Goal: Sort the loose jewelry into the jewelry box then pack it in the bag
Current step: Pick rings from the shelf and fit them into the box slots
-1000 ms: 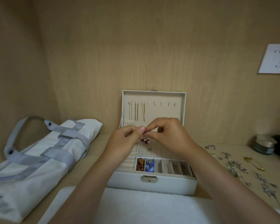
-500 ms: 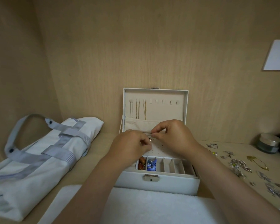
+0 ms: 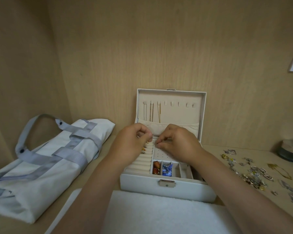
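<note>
1 jewelry box (image 3: pixel 142 183), 1 bag (image 3: pixel 46 166), 1 jar (image 3: pixel 290 152), 1 towel (image 3: pixel 159 215)

The jewelry box (image 3: pixel 166 186) stands mid-frame on the surface (image 3: pixel 260 154). Its lid (image 3: pixel 171 95) is upright against the back wall, with chains (image 3: pixel 151 112) hanging inside. Over its rear trays sit the left hand (image 3: pixel 130 146), pinching a small piece (image 3: pixel 151 137), and beside it the right hand (image 3: pixel 178 144). The bag (image 3: pixel 46 166) lies at the left and a towel (image 3: pixel 159 213) at the bottom before the box. Loose jewelry (image 3: pixel 254 173) is at the right, a jar (image 3: pixel 290 151) behind it.
</note>
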